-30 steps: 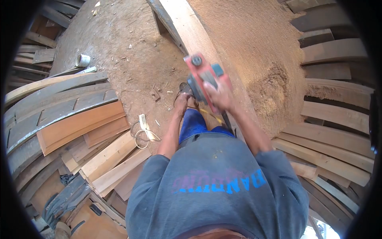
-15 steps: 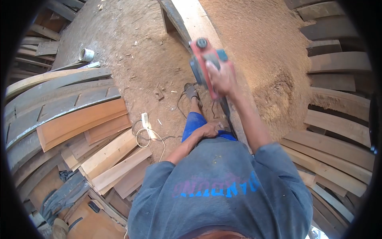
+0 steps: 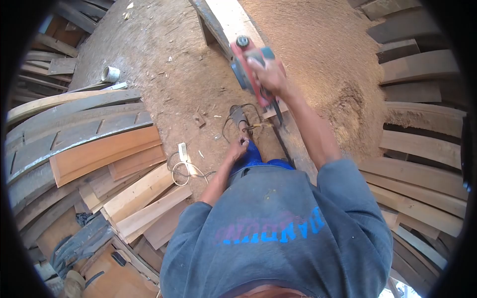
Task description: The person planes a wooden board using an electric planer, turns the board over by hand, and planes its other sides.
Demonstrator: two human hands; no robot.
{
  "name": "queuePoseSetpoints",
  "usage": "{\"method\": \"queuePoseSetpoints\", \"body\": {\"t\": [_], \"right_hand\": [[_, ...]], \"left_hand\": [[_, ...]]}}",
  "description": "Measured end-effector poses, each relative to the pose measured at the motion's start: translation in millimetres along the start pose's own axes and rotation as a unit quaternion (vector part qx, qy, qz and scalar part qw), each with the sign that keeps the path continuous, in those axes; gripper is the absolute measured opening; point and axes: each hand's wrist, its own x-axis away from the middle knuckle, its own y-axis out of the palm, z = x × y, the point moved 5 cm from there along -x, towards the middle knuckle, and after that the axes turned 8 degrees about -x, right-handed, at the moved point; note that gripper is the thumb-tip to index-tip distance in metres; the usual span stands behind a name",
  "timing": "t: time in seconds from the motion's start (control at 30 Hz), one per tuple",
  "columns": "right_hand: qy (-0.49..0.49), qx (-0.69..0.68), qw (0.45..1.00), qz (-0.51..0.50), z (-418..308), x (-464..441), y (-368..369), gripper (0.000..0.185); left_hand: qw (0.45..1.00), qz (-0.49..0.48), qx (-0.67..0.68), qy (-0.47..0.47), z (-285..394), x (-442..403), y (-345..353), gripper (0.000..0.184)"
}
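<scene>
My right hand (image 3: pixel 270 77) is wrapped round the handle of a red and teal electric hand planer (image 3: pixel 243 63). The planer sits on a pale wooden plank (image 3: pixel 229 19), which lies along a bench (image 3: pixel 208 24) running away from me. Beside my left thigh, over the blue shorts (image 3: pixel 252 155), my left hand (image 3: pixel 237 150) has its fingers curled together. What they hold, if anything, is too small to make out. A yellowish cord-like strip (image 3: pixel 261 125) shows between that hand and the plank's near end.
Sawdust and shavings (image 3: pixel 343 107) cover the ground right of the bench. Stacked boards line the left (image 3: pixel 107 151) and the right (image 3: pixel 422 141). A white pot (image 3: pixel 110 74) lies on the ground at the left. Looped cable (image 3: pixel 185 174) rests by the left boards.
My left hand has moved from my lap out to the left and forward, beside my thigh. The planer, in my right hand, appears slightly farther forward and left.
</scene>
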Motion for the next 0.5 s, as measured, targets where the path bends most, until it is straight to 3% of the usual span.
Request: {"method": "queuePoseSetpoints", "body": {"t": [0.07, 0.13, 0.23, 0.27, 0.33, 0.4, 0.5], "right_hand": [[-0.021, 0.034, 0.999, -0.009, 40, 48, -10, 0.036], [0.008, 0.057, 0.996, -0.073, 42, 118, -21, 0.051], [-0.077, 0.034, 0.996, 0.001, 85, 204, -28, 0.045], [-0.124, 0.024, 0.991, 0.048, 92, 221, -30, 0.043], [-0.096, 0.031, 0.993, 0.056, 94, 218, -29, 0.043], [-0.062, 0.022, 0.997, 0.043, 85, 199, -25, 0.043], [-0.019, 0.0, 1.0, 0.003, 48, 127, -11, 0.044]], "left_hand": [[1.0, -0.009, 0.001, 0.004, 8, 1, 5, 0.019], [0.999, -0.028, -0.017, 0.027, 35, 10, 10, 0.021], [0.989, -0.042, 0.038, 0.136, 10, -14, 67, 0.024], [0.984, -0.095, 0.011, 0.147, 31, -3, 73, 0.025], [0.964, -0.201, -0.045, 0.166, 92, 32, 72, 0.029], [0.921, -0.283, -0.104, 0.246, 78, 36, 109, 0.038], [0.904, -0.313, -0.136, 0.256, 96, 51, 104, 0.035]]}}
